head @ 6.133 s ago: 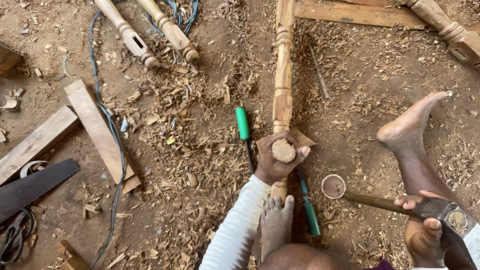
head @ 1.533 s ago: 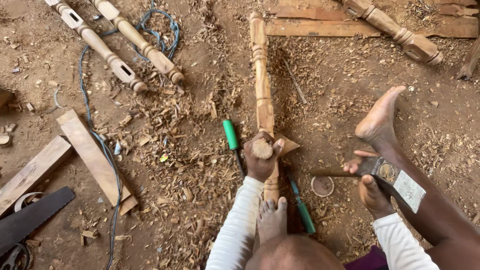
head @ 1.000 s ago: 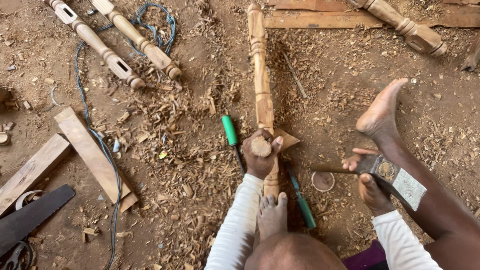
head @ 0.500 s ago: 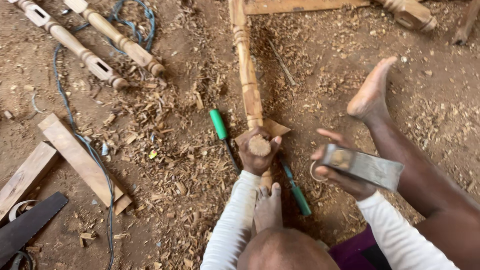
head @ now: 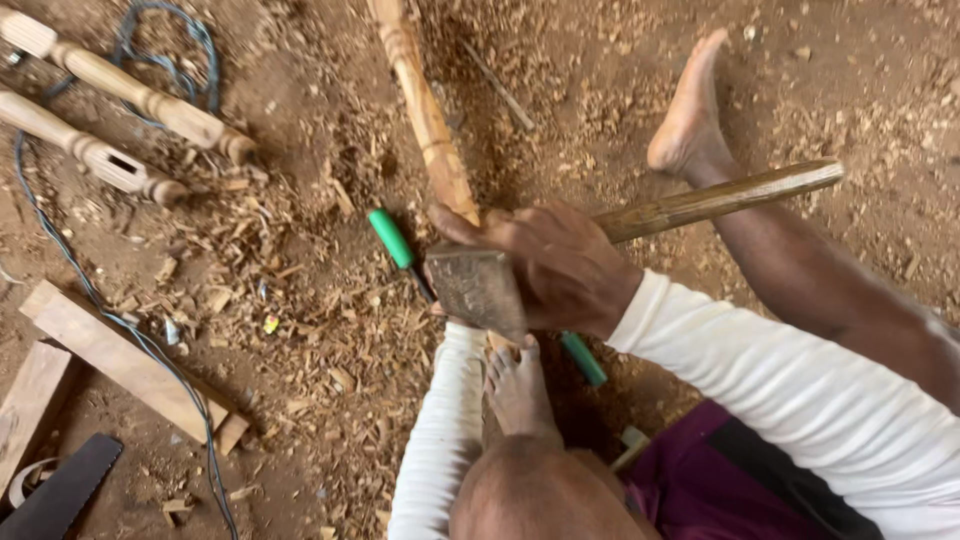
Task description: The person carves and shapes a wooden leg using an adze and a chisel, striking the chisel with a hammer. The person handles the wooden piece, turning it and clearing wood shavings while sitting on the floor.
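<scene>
My right hand [head: 560, 265] is shut on a hammer just behind its metal head [head: 478, 290]. The hammer's wooden handle [head: 720, 200] sticks out to the upper right. The head sits low over a turned wooden spindle [head: 420, 110] that lies on the ground and runs away from me. My left hand is hidden under the hammer head, and only its white sleeve [head: 440, 430] shows. My bare foot [head: 515, 385] rests on the spindle's near end. One green-handled tool [head: 390, 238] lies left of the spindle. Another green handle [head: 582, 358] shows under my right wrist.
Two turned legs [head: 130, 95] [head: 90, 155] lie at the top left with a blue cable [head: 60, 260] running past them. Wooden planks [head: 120, 360] and a dark blade [head: 60, 495] lie at the lower left. My other foot [head: 690, 110] is at the upper right. Shavings cover the dirt.
My right hand has swung the hammer left and down from beside my leg to right over my left hand on the spindle. The view has moved closer.
</scene>
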